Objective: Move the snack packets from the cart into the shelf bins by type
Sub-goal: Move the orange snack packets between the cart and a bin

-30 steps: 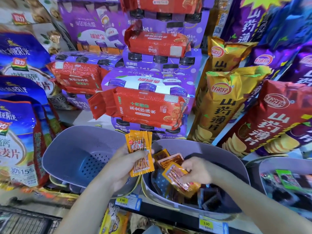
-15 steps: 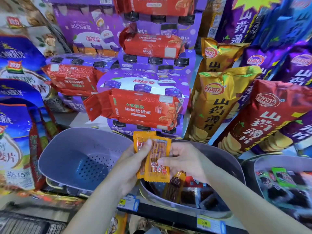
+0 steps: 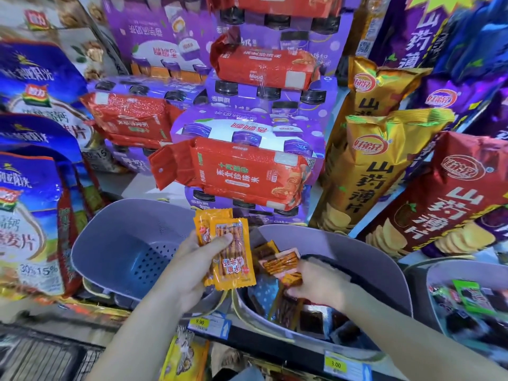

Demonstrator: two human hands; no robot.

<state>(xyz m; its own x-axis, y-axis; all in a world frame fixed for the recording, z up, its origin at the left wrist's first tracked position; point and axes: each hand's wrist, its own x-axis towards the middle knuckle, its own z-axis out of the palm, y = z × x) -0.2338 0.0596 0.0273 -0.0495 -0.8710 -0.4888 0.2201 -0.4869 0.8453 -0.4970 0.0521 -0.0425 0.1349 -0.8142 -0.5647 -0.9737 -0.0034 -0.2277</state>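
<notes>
Orange snack packets (image 3: pixel 232 251) are standing upright in my left hand (image 3: pixel 192 270), thumb clamping across their front, beside the left grey bin (image 3: pixel 123 243). My right hand (image 3: pixel 316 284) is reaching palm-down, fingers curled, among mixed packets (image 3: pixel 280 262) in the middle bin (image 3: pixel 357 254); whether it is gripping one I cannot tell.

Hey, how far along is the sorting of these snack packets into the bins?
Done: the right bin already holds green and dark packets. In hand: the left hand grips a stack of orange packets, while the right hand pinches a loose packet in the mixed middle bin. Left: the left bin shows only its perforated bottom, and the middle bin needs sorting.
</notes>
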